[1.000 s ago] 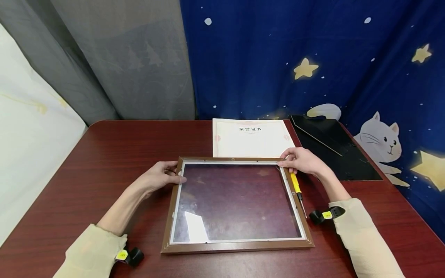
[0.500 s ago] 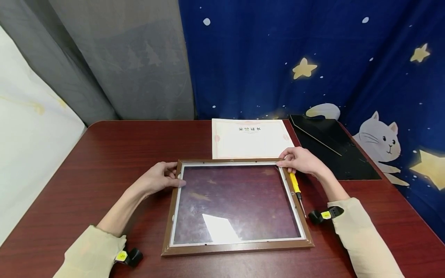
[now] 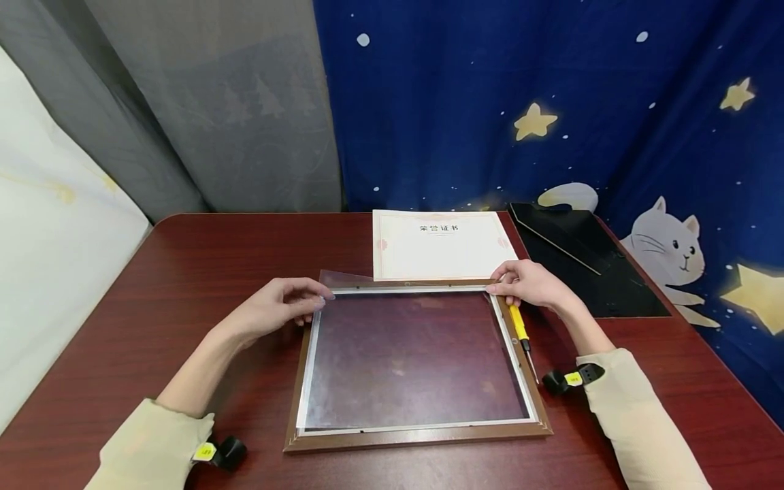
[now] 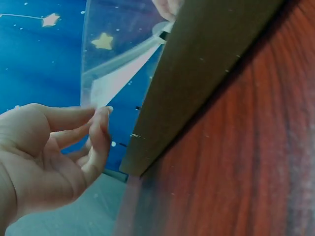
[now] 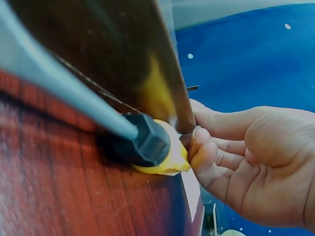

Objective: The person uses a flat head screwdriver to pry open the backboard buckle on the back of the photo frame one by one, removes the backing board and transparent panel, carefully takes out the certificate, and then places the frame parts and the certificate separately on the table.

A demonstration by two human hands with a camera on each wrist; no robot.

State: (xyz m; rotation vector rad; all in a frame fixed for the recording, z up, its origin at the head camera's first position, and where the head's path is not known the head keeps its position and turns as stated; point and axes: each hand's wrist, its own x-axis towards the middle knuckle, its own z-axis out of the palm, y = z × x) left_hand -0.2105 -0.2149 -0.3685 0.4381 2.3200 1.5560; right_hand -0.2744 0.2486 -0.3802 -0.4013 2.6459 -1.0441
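Observation:
A brown picture frame (image 3: 416, 434) with a white inner edge lies on the table. My left hand (image 3: 278, 306) pinches a clear plastic sheet (image 3: 344, 278) near its far left corner. That corner stands raised above the frame; in the left wrist view the sheet (image 4: 101, 59) bends up, apart from the frame's brown side (image 4: 197, 64). At the far right corner, my right hand (image 3: 529, 280) grips the frame between thumb and fingers. Against the frame's right side lies a screwdriver (image 3: 519, 323) with a yellow handle, close under my right fingers; its handle (image 5: 167, 152) shows in the right wrist view.
Behind the frame lies a white certificate sheet (image 3: 444, 255), its near edge hidden by the frame. Black boards (image 3: 618, 286) rest at the table's back right. The dark red table (image 3: 245, 252) ends at a blue star-printed curtain (image 3: 429, 102) and a grey one (image 3: 245, 122).
My left hand has let go of the frame's left side and pinched the clear sheet, raising its far left corner. The right hand stays on the frame's corner.

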